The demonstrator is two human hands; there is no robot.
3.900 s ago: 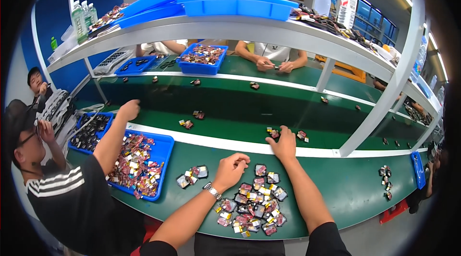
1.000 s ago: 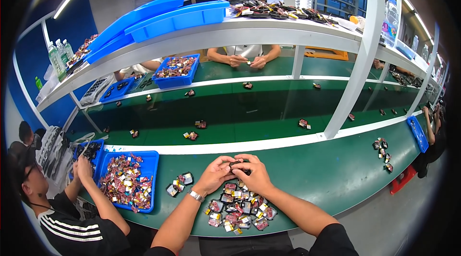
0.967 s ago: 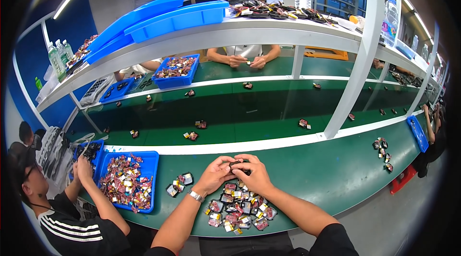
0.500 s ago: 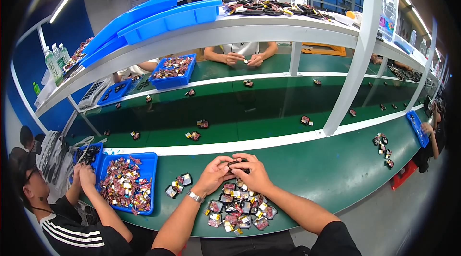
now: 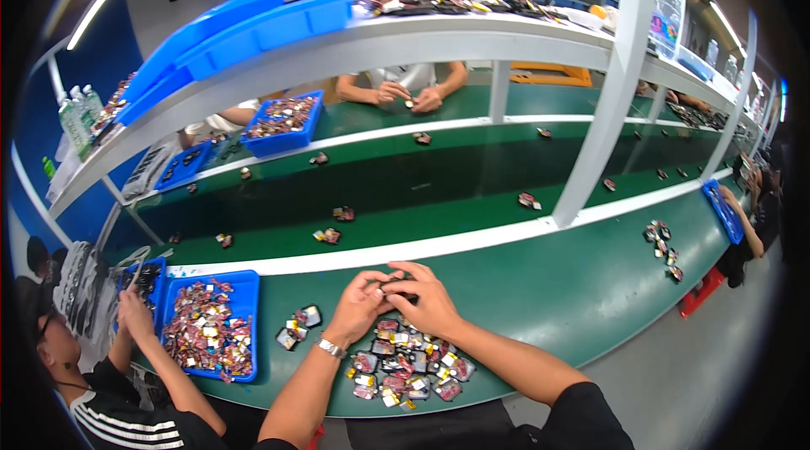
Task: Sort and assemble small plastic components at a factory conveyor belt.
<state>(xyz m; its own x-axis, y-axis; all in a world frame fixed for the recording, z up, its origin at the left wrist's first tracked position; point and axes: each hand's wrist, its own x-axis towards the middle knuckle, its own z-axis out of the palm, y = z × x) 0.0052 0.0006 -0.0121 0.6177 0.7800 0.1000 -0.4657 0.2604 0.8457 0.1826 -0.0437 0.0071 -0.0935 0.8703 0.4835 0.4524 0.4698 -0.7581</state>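
My left hand (image 5: 359, 308) and my right hand (image 5: 422, 300) meet above the green table (image 5: 515, 307), fingers closed around one small black device (image 5: 393, 290). Most of that device is covered by my fingers. Just below my hands lies a pile of small assemblies (image 5: 412, 366), black-edged casings with reddish wires and silver and yellow parts. A smaller cluster of similar assemblies (image 5: 298, 328) rests to the left of my left forearm, which wears a metal-banded watch (image 5: 332, 349).
At left stands a blue tray (image 5: 255, 323) full of wired parts, beside a co-worker's hands (image 5: 135, 315). A conveyor belt (image 5: 422, 188) carries scattered assemblies beyond a white rail (image 5: 295, 265). A shelf post (image 5: 603, 104) rises at right. More assemblies (image 5: 662, 247) lie far right.
The whole view has shifted slightly, so the scene sits further left. My hands stay together on the black device, with the fingers slightly rearranged. The left co-worker's hands have moved a little.
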